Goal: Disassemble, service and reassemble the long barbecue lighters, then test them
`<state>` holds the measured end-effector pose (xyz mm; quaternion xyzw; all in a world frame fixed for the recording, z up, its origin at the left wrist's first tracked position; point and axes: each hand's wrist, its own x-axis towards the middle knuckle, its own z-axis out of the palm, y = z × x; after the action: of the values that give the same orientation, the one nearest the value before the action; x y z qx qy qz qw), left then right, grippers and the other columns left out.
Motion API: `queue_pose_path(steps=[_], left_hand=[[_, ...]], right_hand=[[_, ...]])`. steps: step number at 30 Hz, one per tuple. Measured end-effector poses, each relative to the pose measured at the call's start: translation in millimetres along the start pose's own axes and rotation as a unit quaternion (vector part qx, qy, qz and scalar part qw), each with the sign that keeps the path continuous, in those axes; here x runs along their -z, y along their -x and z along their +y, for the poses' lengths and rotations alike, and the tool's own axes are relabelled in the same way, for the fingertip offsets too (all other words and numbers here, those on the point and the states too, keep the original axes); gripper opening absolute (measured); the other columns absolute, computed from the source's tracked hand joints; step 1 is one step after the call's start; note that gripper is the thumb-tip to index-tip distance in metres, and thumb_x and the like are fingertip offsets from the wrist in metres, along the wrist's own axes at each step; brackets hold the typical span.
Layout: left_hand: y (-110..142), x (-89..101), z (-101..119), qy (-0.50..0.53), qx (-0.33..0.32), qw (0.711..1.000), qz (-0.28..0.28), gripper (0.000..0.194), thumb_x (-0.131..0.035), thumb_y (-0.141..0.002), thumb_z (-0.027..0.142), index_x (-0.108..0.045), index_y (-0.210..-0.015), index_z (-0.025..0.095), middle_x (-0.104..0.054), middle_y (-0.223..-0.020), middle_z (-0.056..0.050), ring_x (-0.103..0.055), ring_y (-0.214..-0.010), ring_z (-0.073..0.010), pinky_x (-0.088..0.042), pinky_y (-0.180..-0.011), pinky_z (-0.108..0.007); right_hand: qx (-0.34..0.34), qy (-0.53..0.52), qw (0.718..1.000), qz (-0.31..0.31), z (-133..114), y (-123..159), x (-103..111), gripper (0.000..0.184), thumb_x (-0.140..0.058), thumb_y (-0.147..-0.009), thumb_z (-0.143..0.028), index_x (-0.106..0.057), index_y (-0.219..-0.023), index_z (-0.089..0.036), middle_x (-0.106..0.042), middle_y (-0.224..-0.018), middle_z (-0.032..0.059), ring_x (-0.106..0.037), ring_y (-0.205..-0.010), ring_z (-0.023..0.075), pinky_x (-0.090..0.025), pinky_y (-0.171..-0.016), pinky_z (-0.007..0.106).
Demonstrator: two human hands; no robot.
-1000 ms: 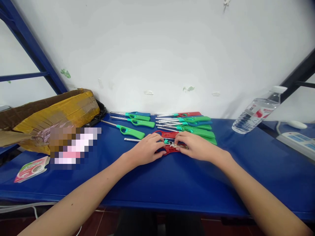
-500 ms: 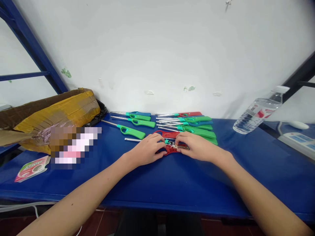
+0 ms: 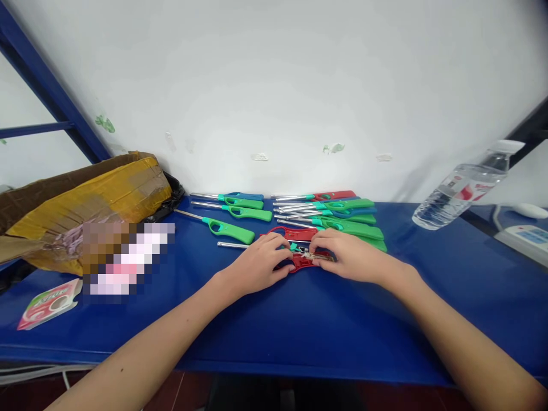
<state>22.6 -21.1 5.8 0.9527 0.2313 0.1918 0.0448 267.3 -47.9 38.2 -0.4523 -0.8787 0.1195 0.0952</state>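
A long-nosed gas lighter lies opened up on the blue table (image 3: 274, 325), its inside showing. One red half-shell (image 3: 297, 234) rests behind; another red half-shell (image 3: 303, 264) lies between my hands. My left hand (image 3: 257, 265) grips the lighter at the front, fingers bent over it, with the metal tube (image 3: 232, 245) sticking out to the left. Near those fingertips is a small teal piece (image 3: 294, 247). My right hand (image 3: 355, 257) pinches the inner parts (image 3: 321, 256) over the front half-shell; its fingertips partly hide them.
Several green lighters (image 3: 233, 230) lie behind on the left, and a pile of lighters (image 3: 357, 228) sits right. A taped cardboard box (image 3: 94, 200) stands left, near a torn label (image 3: 49, 302). At right are a tilted water bottle (image 3: 460, 188) and a white device (image 3: 526, 240).
The view has shifted slightly, so the bottle appears further right. Both hands stay on the opened lighter with almost the same grip.
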Motion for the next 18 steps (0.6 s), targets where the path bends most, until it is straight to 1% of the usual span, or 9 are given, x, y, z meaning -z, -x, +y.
queue_pose_path(steps=[6, 11, 18], left_hand=[[0.7, 0.5, -0.7, 0.010, 0.002, 1.000, 0.005, 0.019, -0.056, -0.095, 0.029, -0.068, -0.096, 0.015, -0.061, -0.108, -0.010, -0.053, -0.111, -0.0245, -0.046, -0.098, -0.041], [1.1, 4.1, -1.5, 0.014, 0.006, 1.000, 0.011, 0.019, -0.056, -0.095, 0.030, -0.067, -0.098, 0.015, -0.061, -0.107, -0.010, -0.053, -0.113, -0.0245, -0.046, -0.100, -0.041], [0.8, 11.6, 4.7, 0.026, 0.002, 0.999, 0.019, 0.018, -0.055, -0.095, 0.029, -0.067, -0.097, 0.015, -0.060, -0.109, -0.010, -0.052, -0.115, -0.0239, -0.045, -0.102, -0.041]], right_hand=[[0.002, -0.011, 1.000, -0.006, 2.5, -2.7, 1.7, 0.013, -0.055, -0.091, -0.028, -0.065, -0.093, -0.020, -0.066, -0.097, 0.0075, -0.060, -0.091, 0.0228, -0.045, -0.077, 0.035], [0.002, -0.016, 1.000, -0.005, 6.3, -3.1, -1.5, 0.017, -0.052, -0.093, -0.031, -0.065, -0.096, -0.021, -0.065, -0.101, 0.0073, -0.060, -0.095, 0.0230, -0.047, -0.082, 0.037], [0.003, -0.004, 1.000, -0.004, 4.2, -3.9, -3.6, 0.016, -0.050, -0.093, -0.030, -0.063, -0.096, -0.021, -0.064, -0.101, 0.0082, -0.060, -0.093, 0.0231, -0.047, -0.081, 0.038]])
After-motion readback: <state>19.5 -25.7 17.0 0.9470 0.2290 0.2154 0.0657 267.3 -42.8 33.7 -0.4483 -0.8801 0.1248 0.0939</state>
